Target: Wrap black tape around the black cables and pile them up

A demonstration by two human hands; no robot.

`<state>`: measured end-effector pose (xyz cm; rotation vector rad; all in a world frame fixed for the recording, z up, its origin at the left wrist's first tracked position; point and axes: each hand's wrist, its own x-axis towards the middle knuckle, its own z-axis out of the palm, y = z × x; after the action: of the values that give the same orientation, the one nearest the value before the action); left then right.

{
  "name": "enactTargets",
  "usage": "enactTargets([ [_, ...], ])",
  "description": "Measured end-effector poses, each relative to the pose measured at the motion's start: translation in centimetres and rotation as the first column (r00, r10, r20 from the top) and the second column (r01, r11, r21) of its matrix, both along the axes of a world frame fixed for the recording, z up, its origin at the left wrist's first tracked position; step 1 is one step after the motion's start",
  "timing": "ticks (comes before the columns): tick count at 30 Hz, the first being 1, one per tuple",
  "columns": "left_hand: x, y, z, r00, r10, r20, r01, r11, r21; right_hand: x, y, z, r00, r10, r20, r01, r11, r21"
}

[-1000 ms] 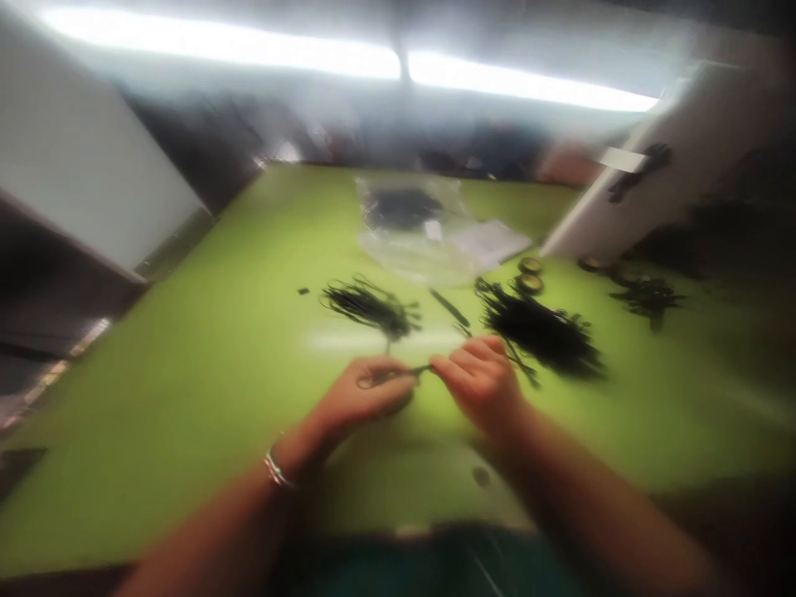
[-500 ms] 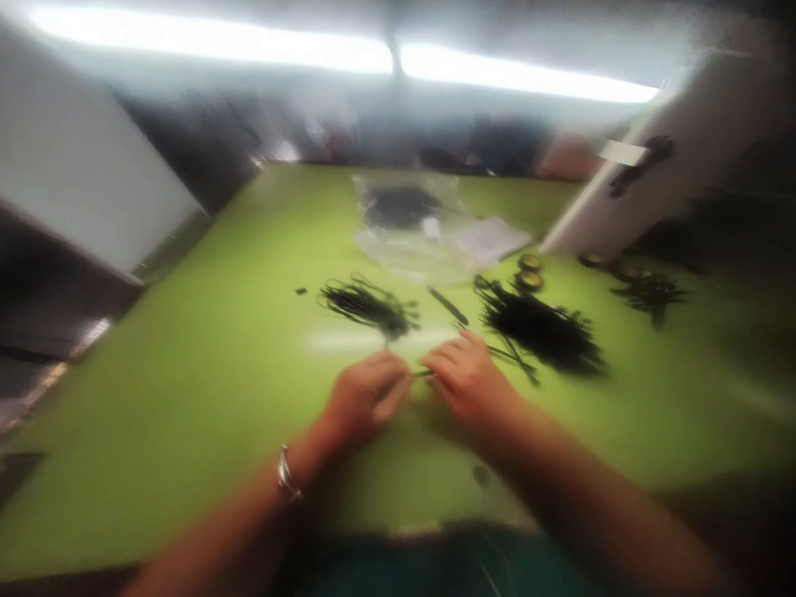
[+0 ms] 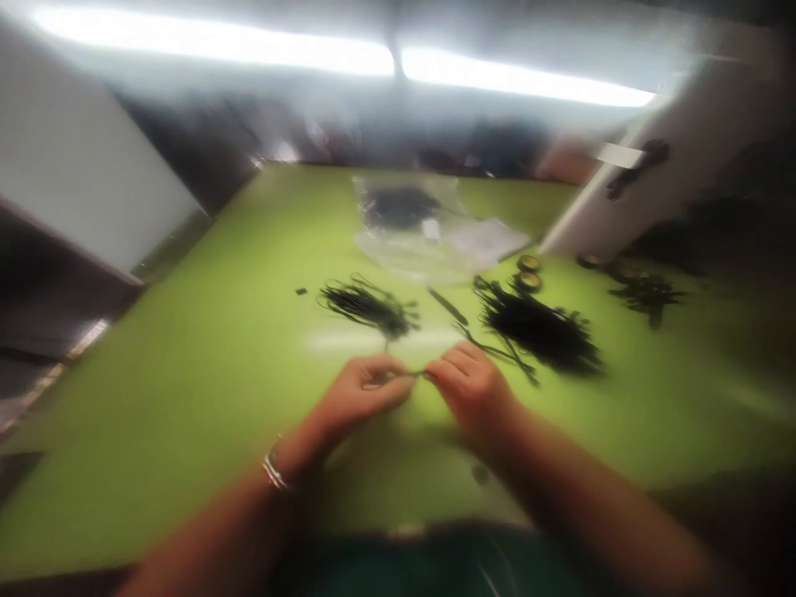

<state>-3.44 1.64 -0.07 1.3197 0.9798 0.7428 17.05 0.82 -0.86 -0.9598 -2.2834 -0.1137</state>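
Note:
Between my two hands runs a thin dark cord, pinched at both ends. My left hand is closed on it with thumb and fingertips, and my right hand grips the other side with curled fingers. Most of the cord is hidden inside the fingers. Just beyond my left hand lies a small bundle of looped black cords. A larger heap of black cords lies to the right, past my right hand. One or two loose cords lie beside that heap.
A slim dark tool lies between the bundles. Rolls of tape sit behind the heap. Farther back are a clear plastic bag with dark contents and white paper. More black pieces lie right, near a white panel.
My left hand has turned, its thumb now stretched along the cord. The right hand's fingers have curled in more, uncovering part of the loose cord behind it.

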Motion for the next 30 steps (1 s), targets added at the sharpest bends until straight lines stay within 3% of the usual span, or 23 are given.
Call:
enactTargets([
  [2, -0.1, -0.1, 0.3, 0.990, -0.045, 0.137, 0.069, 0.982, -0.174, 0.2, -0.1, 0.1, 1.000, 0.010, 0.027, -0.013, 0.997, 0.082],
  [4, -0.1, -0.1, 0.3, 0.973, -0.065, 0.222, 0.122, 0.959, -0.255, 0.4, -0.1, 0.0, 0.999, 0.022, 0.029, -0.026, 0.988, 0.152],
  [7, 0.1, -0.1, 0.0, 0.975, -0.014, 0.223, 0.078, 0.957, -0.278, 0.4, 0.0, -0.4, 1.000, 0.019, 0.022, -0.023, 0.982, 0.186],
  [9, 0.2, -0.1, -0.3, 0.987, 0.042, 0.157, -0.001, 0.968, -0.252, 0.2, 0.2, -0.6, 1.000, 0.024, 0.017, -0.026, 0.992, 0.125],
  [11, 0.3, -0.1, -0.5, 0.994, 0.095, 0.044, -0.090, 0.990, -0.112, 0.0, 0.3, -0.6, 0.999, 0.036, -0.036, -0.036, 0.999, 0.010],
  [13, 0.3, -0.1, -0.7, 0.986, 0.144, -0.079, -0.129, 0.977, 0.169, -0.1, 0.4, -0.5, 0.990, 0.036, -0.138, -0.057, 0.987, -0.151],
  [16, 0.3, -0.1, -1.2, 0.966, 0.171, -0.192, -0.045, 0.846, 0.532, -0.2, 0.2, -0.2, 0.981, 0.016, -0.192, -0.098, 0.902, -0.421],
  [18, 0.3, -0.1, -1.4, 0.958, 0.165, -0.234, 0.018, 0.782, 0.623, -0.3, 0.0, 0.1, 0.985, 0.008, -0.170, -0.101, 0.831, -0.547],
  [21, 0.3, -0.2, -1.4, 0.961, 0.138, -0.241, 0.052, 0.764, 0.644, -0.5, -0.2, 0.1, 0.974, -0.008, -0.228, -0.134, 0.788, -0.602],
  [23, 0.3, -0.2, -1.1, 0.975, 0.104, -0.195, 0.033, 0.804, 0.594, -0.5, -0.1, 0.1, 0.954, -0.016, -0.298, -0.161, 0.813, -0.559],
  [25, 0.3, -0.1, -0.7, 0.984, 0.075, -0.164, 0.020, 0.857, 0.514, -0.4, -0.1, 0.1, 0.947, -0.015, -0.321, -0.137, 0.885, -0.446],
  [28, 0.2, 0.0, -0.2, 0.985, 0.026, -0.169, 0.040, 0.926, 0.375, -0.1, 0.0, 0.2, 0.984, 0.001, -0.177, -0.034, 0.982, -0.184],
  [30, 0.1, 0.1, 0.0, 0.988, -0.005, -0.157, 0.045, 0.967, 0.252, 0.1, 0.0, 0.3, 0.999, -0.012, -0.043, 0.011, 1.000, -0.017],
])
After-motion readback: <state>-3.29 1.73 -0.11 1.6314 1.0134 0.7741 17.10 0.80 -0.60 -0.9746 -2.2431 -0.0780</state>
